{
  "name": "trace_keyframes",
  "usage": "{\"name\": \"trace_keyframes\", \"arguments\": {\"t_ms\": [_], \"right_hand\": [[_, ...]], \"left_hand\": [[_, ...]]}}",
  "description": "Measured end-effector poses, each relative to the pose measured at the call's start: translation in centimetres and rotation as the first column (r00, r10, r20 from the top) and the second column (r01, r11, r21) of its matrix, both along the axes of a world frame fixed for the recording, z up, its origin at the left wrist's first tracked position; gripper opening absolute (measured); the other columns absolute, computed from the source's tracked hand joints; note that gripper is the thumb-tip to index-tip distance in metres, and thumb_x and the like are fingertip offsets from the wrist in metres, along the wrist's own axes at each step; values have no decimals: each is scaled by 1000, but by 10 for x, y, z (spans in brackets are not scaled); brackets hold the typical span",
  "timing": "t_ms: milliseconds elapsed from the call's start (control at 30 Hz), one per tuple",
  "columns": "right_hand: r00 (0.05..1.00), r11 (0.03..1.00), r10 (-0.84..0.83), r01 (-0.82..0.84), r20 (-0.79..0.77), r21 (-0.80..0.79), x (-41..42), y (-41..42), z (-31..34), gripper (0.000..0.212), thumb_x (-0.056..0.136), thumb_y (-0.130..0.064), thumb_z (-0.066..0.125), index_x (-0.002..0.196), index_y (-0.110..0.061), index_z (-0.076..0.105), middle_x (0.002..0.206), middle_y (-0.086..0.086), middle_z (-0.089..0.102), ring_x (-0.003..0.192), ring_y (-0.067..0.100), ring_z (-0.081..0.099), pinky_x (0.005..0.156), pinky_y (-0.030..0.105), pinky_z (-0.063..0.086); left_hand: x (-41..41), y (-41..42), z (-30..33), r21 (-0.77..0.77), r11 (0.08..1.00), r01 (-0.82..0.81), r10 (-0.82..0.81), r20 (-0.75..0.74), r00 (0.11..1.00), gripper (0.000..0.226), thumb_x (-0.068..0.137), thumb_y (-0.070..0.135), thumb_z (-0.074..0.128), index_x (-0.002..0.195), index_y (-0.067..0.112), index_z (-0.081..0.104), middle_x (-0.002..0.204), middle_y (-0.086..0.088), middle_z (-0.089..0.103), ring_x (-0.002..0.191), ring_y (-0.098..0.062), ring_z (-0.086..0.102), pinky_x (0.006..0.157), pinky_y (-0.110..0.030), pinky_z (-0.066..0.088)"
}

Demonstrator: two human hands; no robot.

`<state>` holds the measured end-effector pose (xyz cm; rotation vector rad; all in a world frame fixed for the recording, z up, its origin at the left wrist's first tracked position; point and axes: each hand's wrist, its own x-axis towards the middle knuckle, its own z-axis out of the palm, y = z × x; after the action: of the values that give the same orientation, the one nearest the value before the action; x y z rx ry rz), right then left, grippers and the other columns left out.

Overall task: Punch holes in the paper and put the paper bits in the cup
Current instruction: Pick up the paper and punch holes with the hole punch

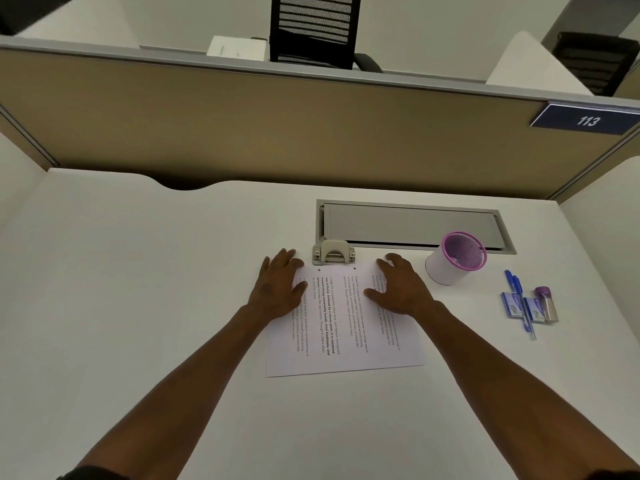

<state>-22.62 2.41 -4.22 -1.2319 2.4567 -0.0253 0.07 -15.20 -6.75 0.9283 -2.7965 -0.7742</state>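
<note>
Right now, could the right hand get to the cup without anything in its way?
Probably yes. The right hand rests flat on the paper, and the cup stands just to its right with bare desk between.

We read "113" in white on a dark blue sign (pixel 586 120) at the right end of the partition (pixel 277 126) behind the desk. The paper (pixel 341 327) near the desk's middle carries printed lines too small to read surely.
</note>
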Motion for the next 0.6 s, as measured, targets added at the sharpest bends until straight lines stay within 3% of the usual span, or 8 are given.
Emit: {"name": "trace_keyframes", "arguments": {"t_ms": [167, 267, 367, 600], "right_hand": [[1000, 1000, -2, 2, 2, 14, 11, 12, -2, 89, 84, -63, 57, 153, -19, 23, 163, 3, 13, 149, 23, 15, 117, 40, 25], [1000, 1000, -1, 1, 4, 19, 17, 19, -2, 88, 85, -63, 56, 154, -19, 21, 163, 3, 12, 150, 22, 14, 118, 39, 23], [1000, 1000, 1, -1, 4, 11, 24, 25, 0, 87, 86, -61, 56, 154, -18, 21, 163, 3, 12, 150, 22, 13, 119, 38, 22], [1000, 1000, 14, -14, 15, 10, 36, 40, 0, 87, 87, -61, 55, 154, -17, 20, 163, 4, 10, 150, 22, 12, 119, 38, 19]], "left_hand": [[7, 15, 1, 1, 1000, -2, 2, -32, 999, 44, 93, 32, 61, 132, 13, 52, 154, -8, 39, 148, -26, 28, 124, -46, 15], [11, 25, 3, -36, 999, -16, 13, -73, 997, 37, 88, 31, 66, 119, 14, 55, 129, -5, 55, 126, -25, 48, 115, -38, 29], [13, 32, 7, -60, 998, -35, 32, -64, 997, 36, 87, 31, 66, 117, 16, 55, 117, -2, 58, 113, -22, 51, 109, -35, 33], [19, 48, 18, -41, 999, -29, 34, 132, 991, 52, 93, 36, 58, 141, 21, 43, 135, -1, 54, 130, -23, 45, 120, -48, 19]]}}
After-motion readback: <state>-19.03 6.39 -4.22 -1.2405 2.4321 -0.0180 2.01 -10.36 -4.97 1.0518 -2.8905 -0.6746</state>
